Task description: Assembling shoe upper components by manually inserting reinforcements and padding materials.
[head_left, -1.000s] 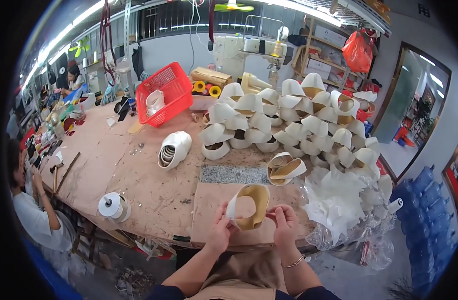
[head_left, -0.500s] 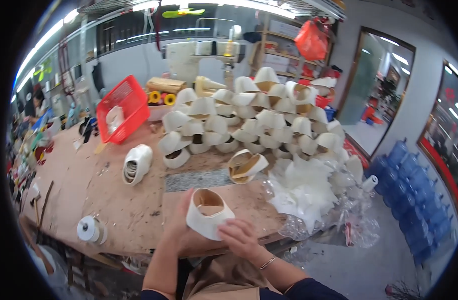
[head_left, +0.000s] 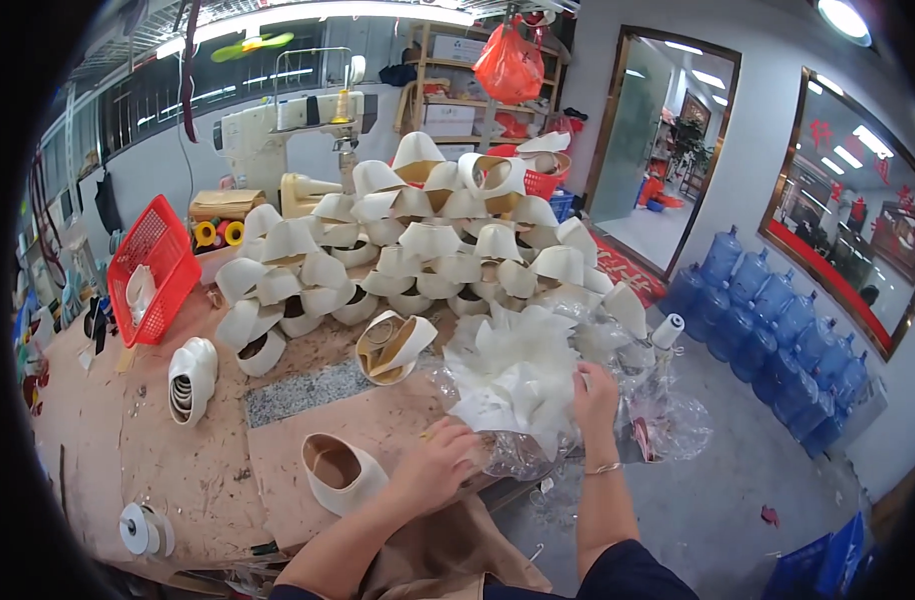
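Observation:
My right hand (head_left: 597, 396) is at the right edge of a pile of thin white sheet pieces (head_left: 513, 375), its fingers closed on the edge of one piece. The pile lies on crumpled clear plastic. My left hand (head_left: 440, 466) hovers low at the table's front edge, left of the pile. Its fingers are loosely bent and apart, with nothing plainly held. Beside my left forearm, a cream shoe upper (head_left: 366, 487) stands on the table, its opening facing up. Another cream upper (head_left: 386, 352) with a tan lining lies farther back.
Many cream uppers (head_left: 428, 240) are heaped at the back. A grey stone slab (head_left: 303, 392), a white shoe-shaped piece (head_left: 192, 385), a thread spool (head_left: 143, 530) and a red basket (head_left: 183, 285) are on the table. Blue water bottles (head_left: 778, 320) line the right wall.
Both hands have let go of the shoe upper, which now stands on the table. My right hand has reached to the white pile; my left has moved right. The view has turned right.

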`<state>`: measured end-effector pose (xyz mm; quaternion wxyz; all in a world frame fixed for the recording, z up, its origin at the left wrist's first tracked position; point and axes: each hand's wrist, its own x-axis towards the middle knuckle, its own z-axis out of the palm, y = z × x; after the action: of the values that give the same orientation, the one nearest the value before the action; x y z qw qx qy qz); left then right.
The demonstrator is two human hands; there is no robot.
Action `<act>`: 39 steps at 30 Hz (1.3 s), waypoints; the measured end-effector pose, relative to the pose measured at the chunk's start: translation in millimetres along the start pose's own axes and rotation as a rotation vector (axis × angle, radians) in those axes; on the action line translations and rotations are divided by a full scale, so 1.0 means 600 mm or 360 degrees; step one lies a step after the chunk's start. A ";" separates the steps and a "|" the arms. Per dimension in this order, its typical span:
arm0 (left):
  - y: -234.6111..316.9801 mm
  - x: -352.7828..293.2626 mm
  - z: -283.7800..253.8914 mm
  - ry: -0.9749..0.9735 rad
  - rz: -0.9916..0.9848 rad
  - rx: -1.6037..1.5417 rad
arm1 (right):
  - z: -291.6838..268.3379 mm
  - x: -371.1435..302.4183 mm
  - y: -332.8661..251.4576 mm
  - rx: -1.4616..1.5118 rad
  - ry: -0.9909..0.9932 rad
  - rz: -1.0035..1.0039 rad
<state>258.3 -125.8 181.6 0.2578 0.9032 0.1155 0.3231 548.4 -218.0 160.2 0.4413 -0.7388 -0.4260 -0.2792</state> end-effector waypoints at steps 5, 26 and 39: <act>-0.013 0.144 0.111 -0.0204 0.0253 -0.0013 | 0.010 0.073 0.063 -0.0052 -0.0207 -0.0012; -0.051 0.265 0.216 0.0161 0.0651 0.0716 | 0.042 0.089 0.076 0.0214 -0.0368 0.0278; -0.011 -0.116 0.020 0.0702 -0.0082 -0.0033 | 0.037 0.020 -0.030 -0.0235 0.0020 -0.0295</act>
<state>212.5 -151.3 133.7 0.2436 0.8047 0.1887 0.5074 539.1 -189.5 167.0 0.3605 -0.7251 -0.4680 -0.3540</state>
